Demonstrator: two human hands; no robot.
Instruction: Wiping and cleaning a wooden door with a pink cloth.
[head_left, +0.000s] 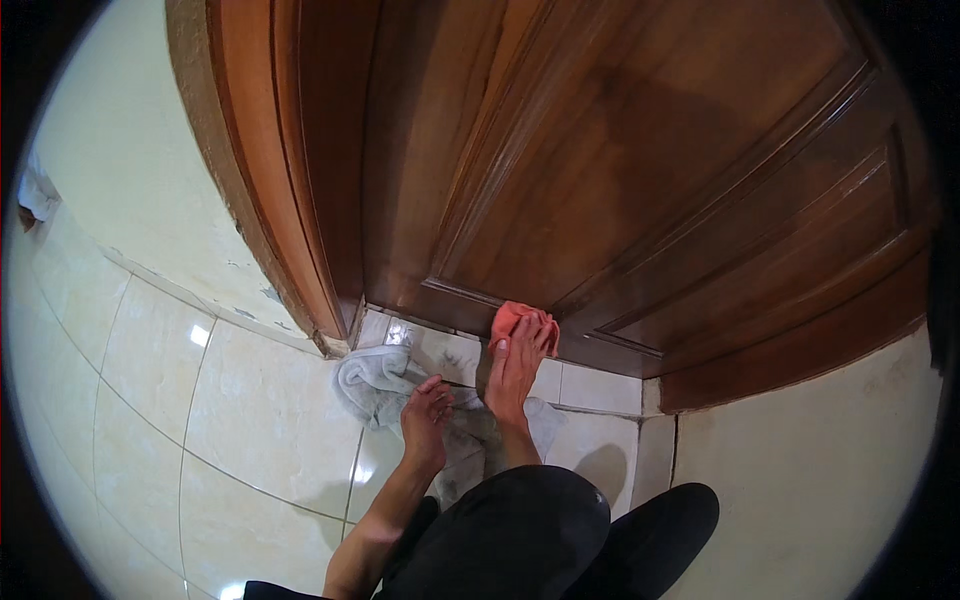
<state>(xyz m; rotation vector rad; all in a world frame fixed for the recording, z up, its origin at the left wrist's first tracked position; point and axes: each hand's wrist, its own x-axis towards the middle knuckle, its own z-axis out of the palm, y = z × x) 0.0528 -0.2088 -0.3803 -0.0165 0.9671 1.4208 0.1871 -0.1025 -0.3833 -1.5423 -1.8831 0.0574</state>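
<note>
My right hand (513, 375) presses a folded coral-red cloth (517, 319) flat against the bottom rail of a brown panelled wooden door (570, 225). Part of the cloth is hidden under the fingers. To its left, my left hand (427, 420) hovers with loosely curled, parted fingers and nothing in them. Beneath and around that hand a crumpled grey-white towel (375, 379) lies across the floor at the tiled door sill (442, 352). My forearms and knees cover some of the towel.
A wooden door frame (285, 150) rises at the left beside a pale wall (142, 150) with chipped paint low down. Glossy cream tiles (255, 420) cover the floor. Another wall (795, 450) stands close on the right. My dark-clothed knees (525, 532) are in the foreground.
</note>
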